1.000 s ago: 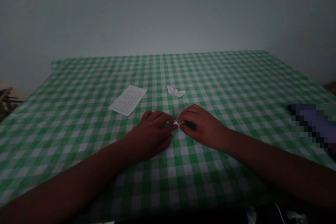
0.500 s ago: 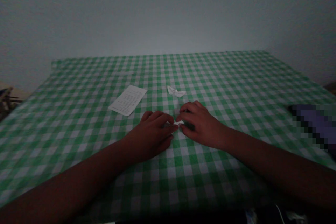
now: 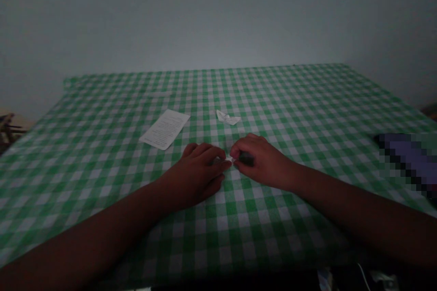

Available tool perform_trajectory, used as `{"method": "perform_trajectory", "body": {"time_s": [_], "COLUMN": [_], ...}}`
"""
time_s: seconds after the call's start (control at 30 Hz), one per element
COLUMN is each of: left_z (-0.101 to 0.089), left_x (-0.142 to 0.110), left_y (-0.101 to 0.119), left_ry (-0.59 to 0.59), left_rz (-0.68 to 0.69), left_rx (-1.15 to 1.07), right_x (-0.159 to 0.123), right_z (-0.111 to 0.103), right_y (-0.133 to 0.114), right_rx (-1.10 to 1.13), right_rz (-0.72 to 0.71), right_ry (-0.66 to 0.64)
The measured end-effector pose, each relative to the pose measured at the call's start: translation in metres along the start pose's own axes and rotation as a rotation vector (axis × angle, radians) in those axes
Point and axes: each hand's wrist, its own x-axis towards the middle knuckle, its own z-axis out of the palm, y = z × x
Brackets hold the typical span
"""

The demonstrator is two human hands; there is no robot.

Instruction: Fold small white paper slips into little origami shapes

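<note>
A small piece of white paper lies between my hands, low over the cloth, mostly covered by fingers. My left hand is closed on its left side, thumb and fingertips pinching it. From the right, my right hand pinches the paper's other edge between thumb and bent fingers. Just beyond the hands sits a small folded paper boat with print on it. Left of that, a printed paper sheet lies flat and slanted.
A green and white checked tablecloth covers the table. At the right edge is a dark-edged flat object, partly pixelated. A faint pale strip lies farther back on the left. A plain wall stands behind the table.
The fingers of my right hand have curled in more tightly around the paper's edge. My left hand stays nearly in place. The view has shifted slightly.
</note>
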Motion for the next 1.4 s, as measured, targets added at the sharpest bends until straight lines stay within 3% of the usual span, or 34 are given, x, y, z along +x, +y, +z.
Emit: {"method": "perform_trajectory", "body": {"time_s": [0.13, 0.33, 0.6, 1.03, 1.4], "left_z": [0.000, 0.000, 0.000, 0.000, -0.005], "left_x": [0.000, 0.000, 0.001, 0.001, 0.002], "left_y": [-0.001, -0.001, 0.000, -0.001, 0.003], "left_ry": [0.006, 0.008, 0.026, 0.012, -0.029], "left_rz": [-0.004, 0.002, 0.015, 0.010, -0.031], "left_rx": [-0.006, -0.014, 0.002, 0.001, 0.050], "right_x": [0.000, 0.000, 0.002, 0.003, -0.006], "right_z": [-0.001, -0.005, -0.003, -0.002, 0.002], "right_y": [-0.003, -0.005, -0.005, -0.009, -0.006], "right_rx": [-0.044, -0.040, -0.053, 0.114, -0.078], "right_rz": [-0.013, -0.089, -0.078, -0.118, -0.176], "right_ry": [0.036, -0.034, -0.045, -0.036, -0.116]}}
